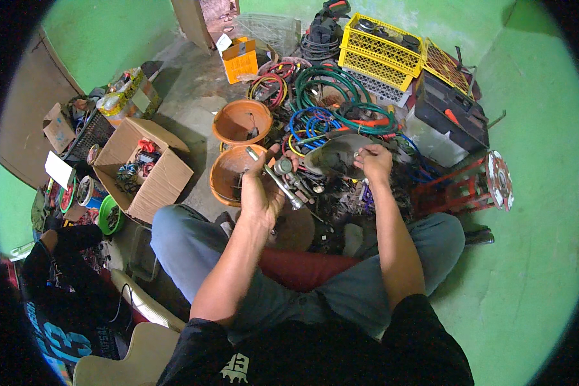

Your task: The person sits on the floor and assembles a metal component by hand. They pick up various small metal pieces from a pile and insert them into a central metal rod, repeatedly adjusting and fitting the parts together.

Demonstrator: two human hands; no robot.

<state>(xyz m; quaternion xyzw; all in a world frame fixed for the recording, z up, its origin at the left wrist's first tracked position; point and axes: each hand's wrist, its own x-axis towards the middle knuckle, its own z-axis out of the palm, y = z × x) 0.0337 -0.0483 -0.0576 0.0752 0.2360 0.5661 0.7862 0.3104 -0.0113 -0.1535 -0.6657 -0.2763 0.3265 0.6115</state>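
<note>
My left hand (pixel 264 186) is closed around a chrome socket wrench (pixel 285 187), its long bar slanting from upper left to lower right. A round metal head (pixel 282 166) shows beside the bar, near my fingers. With fingers pinched together, my right hand (pixel 376 162) is over the right side of a grey shallow pan (pixel 331 156). What those fingers hold is too small to make out. Left of the wrench stand two orange tubs (pixel 220 183), one behind the other. Small metal parts lie below and between my hands.
Coiled green hoses (pixel 331 80) and blue hoses lie ahead. Yellow crates (pixel 383 48) and a black toolbox (pixel 453 112) stand at far right, with a red metal stand (pixel 457 186) nearer. A cardboard box (pixel 154 183) of cables sits left; another person's dark sleeve (pixel 77 276) shows at lower left.
</note>
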